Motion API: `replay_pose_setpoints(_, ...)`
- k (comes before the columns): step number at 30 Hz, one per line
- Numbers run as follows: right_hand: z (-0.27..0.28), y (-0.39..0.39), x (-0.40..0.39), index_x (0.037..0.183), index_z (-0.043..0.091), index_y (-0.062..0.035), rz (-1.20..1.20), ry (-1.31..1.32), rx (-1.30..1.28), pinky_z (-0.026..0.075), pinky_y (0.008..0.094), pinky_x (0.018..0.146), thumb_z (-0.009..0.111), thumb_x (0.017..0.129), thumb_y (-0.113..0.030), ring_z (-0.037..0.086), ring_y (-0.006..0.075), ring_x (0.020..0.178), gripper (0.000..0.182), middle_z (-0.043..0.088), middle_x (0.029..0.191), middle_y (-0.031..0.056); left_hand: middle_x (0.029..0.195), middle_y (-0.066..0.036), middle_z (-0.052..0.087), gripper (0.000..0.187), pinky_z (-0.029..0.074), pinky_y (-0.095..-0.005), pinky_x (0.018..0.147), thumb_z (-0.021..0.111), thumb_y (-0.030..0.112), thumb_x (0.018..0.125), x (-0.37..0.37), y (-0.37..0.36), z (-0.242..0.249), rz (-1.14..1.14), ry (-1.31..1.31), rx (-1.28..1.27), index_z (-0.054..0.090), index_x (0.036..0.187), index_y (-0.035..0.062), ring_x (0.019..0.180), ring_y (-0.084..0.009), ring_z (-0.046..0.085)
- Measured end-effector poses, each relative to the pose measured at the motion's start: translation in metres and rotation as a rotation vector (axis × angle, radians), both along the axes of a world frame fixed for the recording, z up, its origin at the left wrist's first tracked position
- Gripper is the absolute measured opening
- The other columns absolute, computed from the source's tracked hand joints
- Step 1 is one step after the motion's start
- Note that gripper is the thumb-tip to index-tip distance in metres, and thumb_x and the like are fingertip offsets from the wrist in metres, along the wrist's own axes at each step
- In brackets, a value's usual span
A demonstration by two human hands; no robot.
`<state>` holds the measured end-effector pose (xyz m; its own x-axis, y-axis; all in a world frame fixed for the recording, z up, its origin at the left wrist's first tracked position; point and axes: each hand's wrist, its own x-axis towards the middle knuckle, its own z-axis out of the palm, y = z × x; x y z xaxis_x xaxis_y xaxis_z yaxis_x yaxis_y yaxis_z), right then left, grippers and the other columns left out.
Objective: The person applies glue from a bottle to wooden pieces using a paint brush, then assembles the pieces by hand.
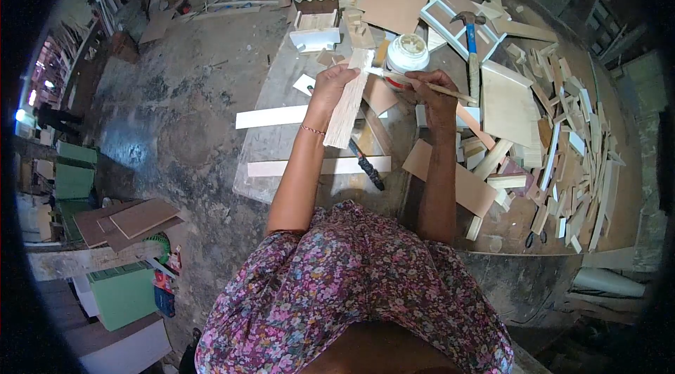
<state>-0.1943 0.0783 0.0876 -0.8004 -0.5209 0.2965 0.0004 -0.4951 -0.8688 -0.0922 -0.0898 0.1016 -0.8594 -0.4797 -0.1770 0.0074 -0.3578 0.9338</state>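
Observation:
My left hand (pixel 336 84) is closed on a pale, rough-faced wood strip (pixel 346 115), held tilted over the worktable. A brush (pixel 443 90) with a wooden handle is pinched in my right hand (pixel 432 86). Its white bristle end touches or nearly touches the strip's upper part. Just beyond the brush stands an open white jar (pixel 408 54) with whitish stuff inside. Beneath the strip, a tool with a black wrapped handle (pixel 370 173) lies on the table, partly hidden.
A hammer (pixel 471 40) leans across a white frame (pixel 450 19) at the back. Many wood offcuts (pixel 569 142) cover the table's right side. White strips (pixel 271 117) lie at left, near a small white box (pixel 315 36). Green panels (pixel 123 297) stand lower left.

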Motion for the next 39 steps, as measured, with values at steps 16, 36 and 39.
replay_pose_setpoints(16, 0.002, 0.002, 0.0, 0.073, 0.048, -0.001, 0.019, -0.034, 0.005, 0.048, 0.027, 0.066, 0.058, 0.069, -0.002, 0.057, 0.0171, 0.071, 0.011, 0.058, 0.08, 0.0169, 0.064, -0.002, 0.055, 0.011, 0.038, -0.0198, 0.044, 0.054, 0.011, 0.073, -0.002, 0.001, 0.0, 0.02, 0.004, 0.011, 0.056, 0.075, 0.0002, 0.05, -0.0075, 0.048)
replay_pose_setpoints(36, -0.037, -0.022, 0.007, 0.074, 0.051, -0.0028, 0.132, -0.355, -0.335, 0.051, 0.0314, 0.065, 0.054, 0.072, 0.001, 0.058, 0.0206, 0.07, 0.006, 0.056, 0.087, 0.0169, 0.068, -0.004, 0.054, 0.017, 0.04, -0.0195, 0.046, 0.049, 0.01, 0.076, -0.005, 0.005, 0.005, -0.011, 0.028, 0.195, 0.053, 0.087, -0.0022, 0.053, -0.0097, 0.05)
replay_pose_setpoints(39, -0.038, -0.019, 0.006, 0.074, 0.051, -0.003, 0.127, -0.326, -0.331, 0.051, 0.0313, 0.065, 0.054, 0.072, 0.001, 0.058, 0.0209, 0.069, 0.006, 0.056, 0.087, 0.017, 0.069, -0.004, 0.054, 0.019, 0.04, -0.0193, 0.047, 0.05, 0.012, 0.076, -0.007, 0.001, -0.003, -0.001, 0.039, 0.236, 0.053, 0.088, -0.0027, 0.054, -0.0098, 0.05)
